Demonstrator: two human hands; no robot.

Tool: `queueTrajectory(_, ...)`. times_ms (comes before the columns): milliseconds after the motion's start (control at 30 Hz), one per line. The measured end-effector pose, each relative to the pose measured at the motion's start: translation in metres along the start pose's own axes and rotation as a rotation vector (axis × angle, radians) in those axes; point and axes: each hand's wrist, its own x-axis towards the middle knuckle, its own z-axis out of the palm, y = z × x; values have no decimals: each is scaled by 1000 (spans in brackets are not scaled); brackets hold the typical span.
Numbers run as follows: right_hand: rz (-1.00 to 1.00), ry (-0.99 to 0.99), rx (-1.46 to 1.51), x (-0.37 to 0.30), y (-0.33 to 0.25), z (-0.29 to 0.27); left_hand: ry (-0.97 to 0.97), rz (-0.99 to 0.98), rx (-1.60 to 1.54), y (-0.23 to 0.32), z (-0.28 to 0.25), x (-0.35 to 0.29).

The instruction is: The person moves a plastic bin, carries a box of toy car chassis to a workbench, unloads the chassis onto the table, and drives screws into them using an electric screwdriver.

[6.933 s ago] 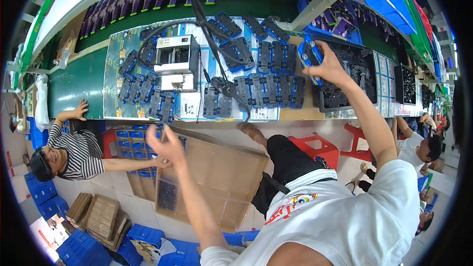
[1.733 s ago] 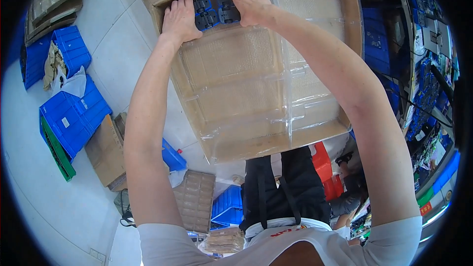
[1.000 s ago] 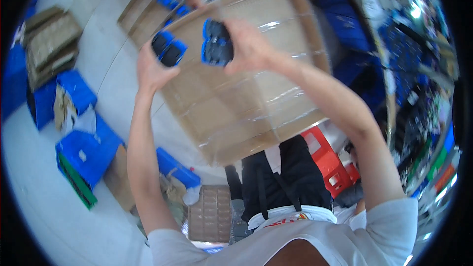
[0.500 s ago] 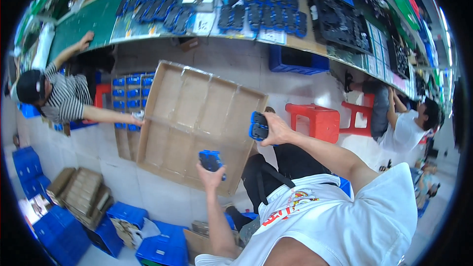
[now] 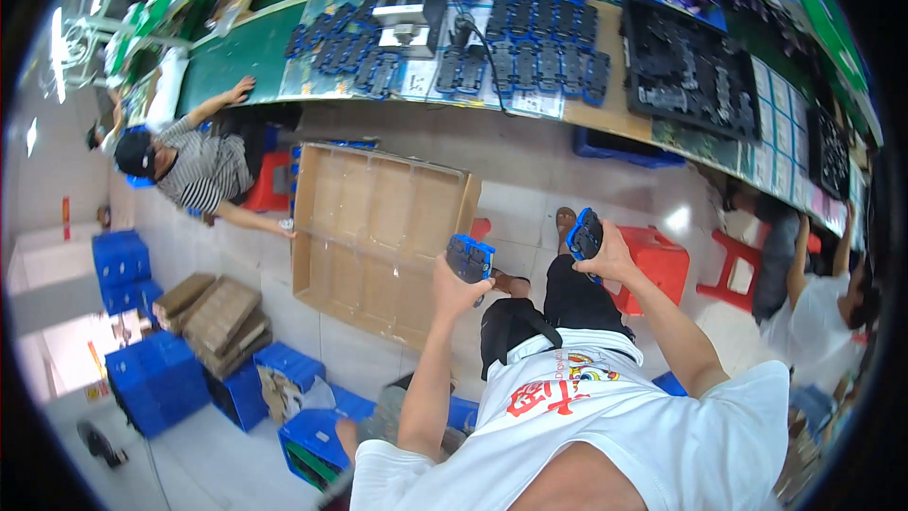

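**Carry one blue part in each hand up to the bench**

Ahead of both sets of fingers runs the long green bench (image 5: 236, 57), bending with the lens, and on it lie rows of dark parts (image 5: 530, 47) around a grey machine (image 5: 407, 9). Aim for a gap among those rows, not on top of them, and I'd judge the reach long enough that you should lean in rather than toss.

Below and to the left of your left fingers the big cardboard tray (image 5: 378, 237) stands tilted against the bench front, its cells looking bare from here. Keep your elbow off its rim as you lift, since a knock could tip it.

Just right of your right fingers sits a red stool (image 5: 653, 260); farther left, beyond the tray, a co-worker in a striped shirt (image 5: 203, 170) reaches onto the bench, so keep to your own stretch. Blue crates (image 5: 151, 378) and flat cardboard (image 5: 213, 312) lie well off to the left, low down.

Your left hand (image 5: 459, 289) is closed round a small blue part (image 5: 470, 257), fingers wrapped on its lower end with the top sticking out. Your right hand (image 5: 605, 255) grips a second blue part (image 5: 584, 234) the same way, thumb side toward you. Both holds look firm; keep the parts upright and apart so they don't clash
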Motion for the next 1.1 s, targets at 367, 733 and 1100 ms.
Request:
queueTrajectory(367, -248, -83, 14, 47, -11, -98, 239, -74, -76, 54, 50, -20)
queueTrajectory(733, -261, -115, 107, 66, -47, -119, 264, -135, -134, 73, 35, 22)
queueTrajectory(1100, -289, -165, 55, 113, -149, -93, 359, -188, -189, 67, -90, 139)
